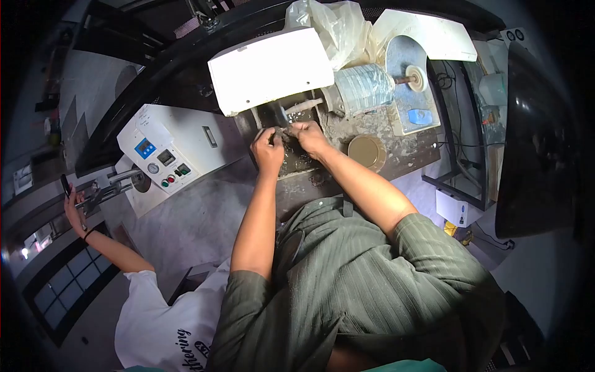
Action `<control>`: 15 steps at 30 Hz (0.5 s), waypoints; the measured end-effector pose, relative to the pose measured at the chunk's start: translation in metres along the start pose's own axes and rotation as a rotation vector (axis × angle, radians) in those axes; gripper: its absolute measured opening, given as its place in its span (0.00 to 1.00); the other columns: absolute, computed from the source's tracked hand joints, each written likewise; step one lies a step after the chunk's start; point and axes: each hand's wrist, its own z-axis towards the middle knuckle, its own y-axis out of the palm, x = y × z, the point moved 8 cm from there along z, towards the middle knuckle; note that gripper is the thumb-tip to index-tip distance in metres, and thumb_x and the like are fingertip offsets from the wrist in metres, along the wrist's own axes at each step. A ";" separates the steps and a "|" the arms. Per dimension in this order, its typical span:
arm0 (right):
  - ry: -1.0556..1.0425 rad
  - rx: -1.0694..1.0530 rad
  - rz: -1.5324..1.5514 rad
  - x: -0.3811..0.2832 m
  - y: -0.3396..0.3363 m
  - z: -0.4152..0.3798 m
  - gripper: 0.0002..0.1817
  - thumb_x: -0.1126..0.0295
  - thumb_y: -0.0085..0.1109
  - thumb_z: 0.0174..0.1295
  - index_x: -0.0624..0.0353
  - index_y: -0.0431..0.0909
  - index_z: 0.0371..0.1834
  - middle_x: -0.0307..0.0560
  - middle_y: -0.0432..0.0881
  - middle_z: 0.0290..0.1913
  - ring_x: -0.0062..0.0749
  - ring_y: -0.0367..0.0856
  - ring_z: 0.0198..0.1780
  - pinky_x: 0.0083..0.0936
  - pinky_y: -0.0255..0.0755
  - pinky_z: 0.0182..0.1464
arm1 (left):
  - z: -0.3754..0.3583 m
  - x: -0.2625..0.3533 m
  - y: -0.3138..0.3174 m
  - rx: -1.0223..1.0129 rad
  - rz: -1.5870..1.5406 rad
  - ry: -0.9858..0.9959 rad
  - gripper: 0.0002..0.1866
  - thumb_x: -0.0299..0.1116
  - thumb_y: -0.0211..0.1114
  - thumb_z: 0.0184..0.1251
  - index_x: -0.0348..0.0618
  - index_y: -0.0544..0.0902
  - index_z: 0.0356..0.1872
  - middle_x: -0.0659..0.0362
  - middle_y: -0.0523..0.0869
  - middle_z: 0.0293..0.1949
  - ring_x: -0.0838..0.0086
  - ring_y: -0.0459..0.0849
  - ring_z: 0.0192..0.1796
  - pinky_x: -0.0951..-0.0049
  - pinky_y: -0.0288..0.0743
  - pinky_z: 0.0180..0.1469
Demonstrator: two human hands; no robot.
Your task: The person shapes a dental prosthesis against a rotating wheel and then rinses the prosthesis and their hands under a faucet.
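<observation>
Both my hands meet over a dark, wet basin (297, 162) under the white machine cover (271, 69). My left hand (268, 150) has its fingers curled together close to a dark wheel-like part (281, 115). Against its right side, my right hand (308, 137) is closed in a pinch. Something small and dark lies between the fingertips of the two hands, too small to make out. A pale rod (305, 105) sticks out just above my right hand. To the right, a round brown bowl (367, 152) rests on the mud-splashed bench (406, 156).
A clear plastic jug (365, 88) lies beyond the bowl. Right of it, a white tray (432, 102) holds a blue block (419, 116) and a wheel on a shaft (414, 79). A control box (162, 162) stands left. A co-worker's raised hand (75, 214) holds a phone at far left.
</observation>
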 end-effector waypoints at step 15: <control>0.031 0.071 0.059 0.010 -0.015 -0.004 0.06 0.77 0.56 0.58 0.67 0.82 0.34 0.37 0.81 0.29 0.16 0.72 0.27 0.15 0.67 0.30 | 0.000 0.001 0.013 0.002 0.045 0.047 0.06 0.23 0.59 0.45 0.36 0.80 0.27 0.49 0.81 0.27 0.53 0.80 0.32 0.61 0.71 0.37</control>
